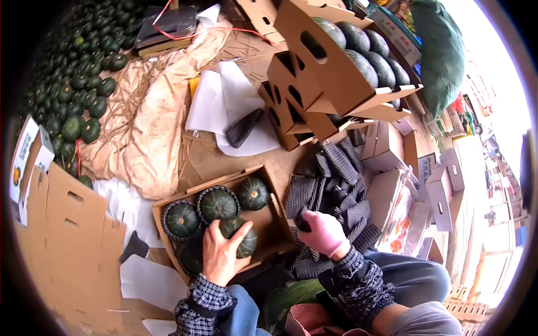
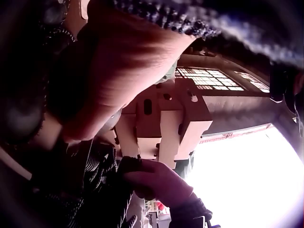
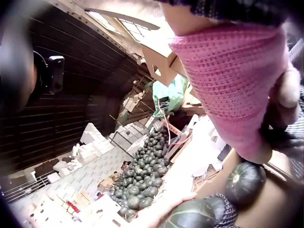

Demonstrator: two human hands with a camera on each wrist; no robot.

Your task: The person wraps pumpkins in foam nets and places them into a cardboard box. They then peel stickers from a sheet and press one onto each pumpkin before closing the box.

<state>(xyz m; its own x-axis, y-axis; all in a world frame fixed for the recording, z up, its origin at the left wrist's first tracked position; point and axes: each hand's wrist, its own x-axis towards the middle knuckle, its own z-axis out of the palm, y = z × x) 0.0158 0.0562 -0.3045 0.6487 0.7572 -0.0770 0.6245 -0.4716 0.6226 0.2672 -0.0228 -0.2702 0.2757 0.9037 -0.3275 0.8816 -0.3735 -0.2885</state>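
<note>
One bare kabocha squash [image 1: 246, 242] is at the near side of the open cardboard carton [image 1: 271, 225], with the left hand [image 1: 222, 255] grasping it from above, fingers spread and bent over the rind, presumably to steady its round body. Just right of the carton, the pink-gloved right hand [image 1: 324, 234] clutches a bunched dark foam-net sleeve [image 1: 304, 224], probably meant as padding. At least two netted squashes [image 1: 218, 204] sit inside the carton, likely sleeved so rinds don't rub; an unsleeved squash [image 1: 253, 193] occupies its far right corner. Right of the carton lies a heap of black sleeves [image 1: 336, 190], seemingly placed for easy reach. Farther right of it, a printed panel [image 1: 427, 172] shows "Pump", the remaining letters unclear.
</note>
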